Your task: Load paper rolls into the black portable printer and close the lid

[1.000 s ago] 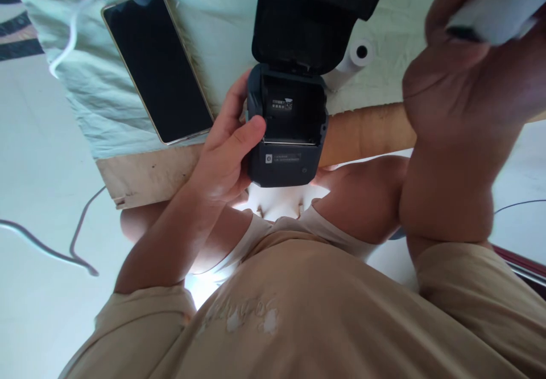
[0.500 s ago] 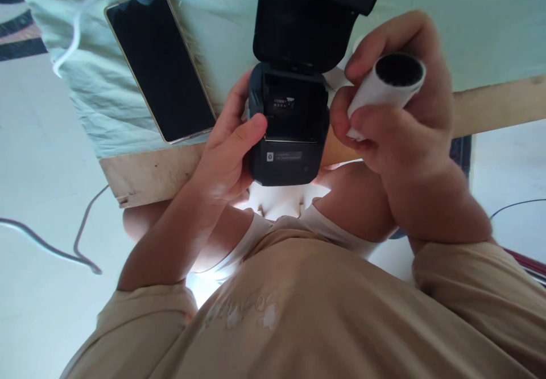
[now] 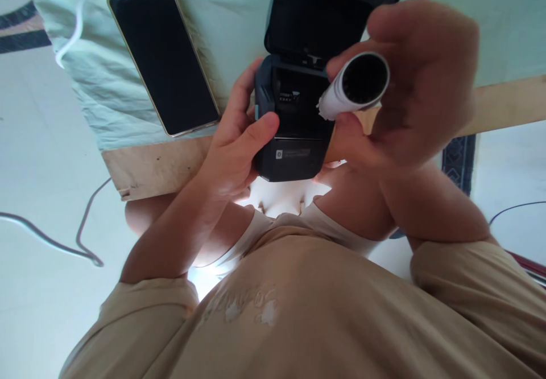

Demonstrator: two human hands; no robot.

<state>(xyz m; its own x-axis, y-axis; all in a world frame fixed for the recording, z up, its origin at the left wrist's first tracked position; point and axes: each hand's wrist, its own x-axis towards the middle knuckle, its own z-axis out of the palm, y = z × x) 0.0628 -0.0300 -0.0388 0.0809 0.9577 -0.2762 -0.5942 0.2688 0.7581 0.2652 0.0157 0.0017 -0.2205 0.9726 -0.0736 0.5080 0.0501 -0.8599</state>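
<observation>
Roll (image 3: 356, 83) moved over printer (image 3: 294, 140); I see right hand (image 3: 409, 94) fingers holding it, left hand (image 3: 239, 145) fingers gripping printer.

Matt dark plastic printer (image 3: 294, 134), smooth white paper roll (image 3: 352, 86), glossy glass phone (image 3: 164, 54) on creased cloth (image 3: 222, 20), rough wooden board (image 3: 149, 165).

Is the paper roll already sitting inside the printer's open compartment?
No: the right hand holds the paper roll in the air in front of the printer, whose open compartment shows no roll.
</observation>
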